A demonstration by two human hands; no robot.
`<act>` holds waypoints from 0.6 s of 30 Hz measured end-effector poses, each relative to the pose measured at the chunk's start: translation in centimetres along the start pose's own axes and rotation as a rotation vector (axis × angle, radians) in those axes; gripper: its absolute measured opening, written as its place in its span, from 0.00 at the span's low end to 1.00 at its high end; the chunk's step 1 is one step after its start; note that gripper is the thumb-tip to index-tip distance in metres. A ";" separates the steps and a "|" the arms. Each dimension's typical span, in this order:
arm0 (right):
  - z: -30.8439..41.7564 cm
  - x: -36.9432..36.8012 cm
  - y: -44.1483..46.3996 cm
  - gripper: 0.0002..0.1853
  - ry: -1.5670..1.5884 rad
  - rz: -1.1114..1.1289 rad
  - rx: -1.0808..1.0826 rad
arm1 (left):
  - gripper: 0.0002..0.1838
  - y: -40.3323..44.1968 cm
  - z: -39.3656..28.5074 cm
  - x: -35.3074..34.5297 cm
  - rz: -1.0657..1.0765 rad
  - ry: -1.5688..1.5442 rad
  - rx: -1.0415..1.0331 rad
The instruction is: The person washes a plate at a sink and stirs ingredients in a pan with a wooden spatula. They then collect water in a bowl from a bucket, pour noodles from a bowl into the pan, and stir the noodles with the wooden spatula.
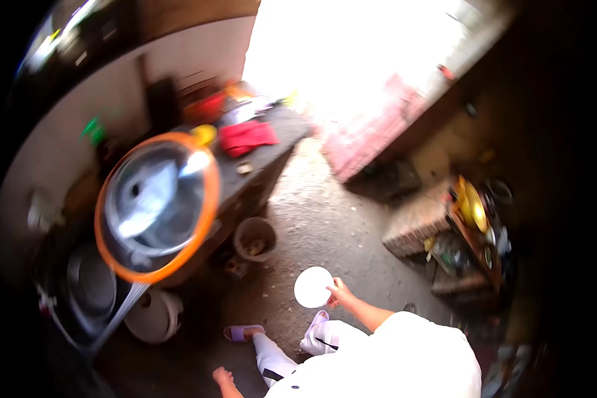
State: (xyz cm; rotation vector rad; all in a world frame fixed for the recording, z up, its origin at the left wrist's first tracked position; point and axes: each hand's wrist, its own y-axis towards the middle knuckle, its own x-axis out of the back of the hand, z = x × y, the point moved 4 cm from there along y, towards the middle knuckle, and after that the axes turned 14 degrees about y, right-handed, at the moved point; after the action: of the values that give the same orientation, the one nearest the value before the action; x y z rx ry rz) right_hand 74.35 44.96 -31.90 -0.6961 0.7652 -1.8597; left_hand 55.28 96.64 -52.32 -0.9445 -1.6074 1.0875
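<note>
A round white plate or bowl [313, 287] is held at its right edge by my right hand [339, 292], whose fingers are closed on the rim. It hangs over the floor, above my feet in purple sandals [243, 333]. My left hand [223, 376] is low in the frame beside my leg, its fingers curled, with no object visible in it. Well to the upper left of both hands is a clear, orange-rimmed round lid or basin [213, 199], blurred by motion.
A dark counter [286, 126] bears a red cloth [248, 137] and a yellow item. Below it stand a bucket [255, 239] and a pale round container [154, 318]. A brick shelf [414, 225] with a yellow bowl [471, 204] is at the right. A doorway glares at the top.
</note>
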 end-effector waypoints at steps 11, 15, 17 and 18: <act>1.6 40.5 -9.9 0.34 -0.522 -0.936 0.261 | 0.03 -26.1 -16.2 -35.6 0.363 0.532 -0.665; -8.0 54.6 -14.1 0.26 0.001 -1.240 0.234 | 0.09 -40.3 -13.1 -52.3 0.508 0.720 -0.850; -13.0 58.7 -16.1 0.24 0.864 -0.980 0.294 | 0.09 -42.7 -11.3 -60.5 0.771 0.794 -0.953; -15.8 60.4 -16.9 0.23 1.058 -0.966 0.268 | 0.10 -45.8 -9.7 -63.6 0.796 0.858 -0.974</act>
State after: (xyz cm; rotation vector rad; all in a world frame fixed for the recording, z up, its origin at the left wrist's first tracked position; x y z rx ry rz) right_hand 31.01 -1.85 -21.22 0.2555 0.8330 -3.2094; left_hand 76.91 25.78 -25.05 -2.4221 -0.9417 0.1406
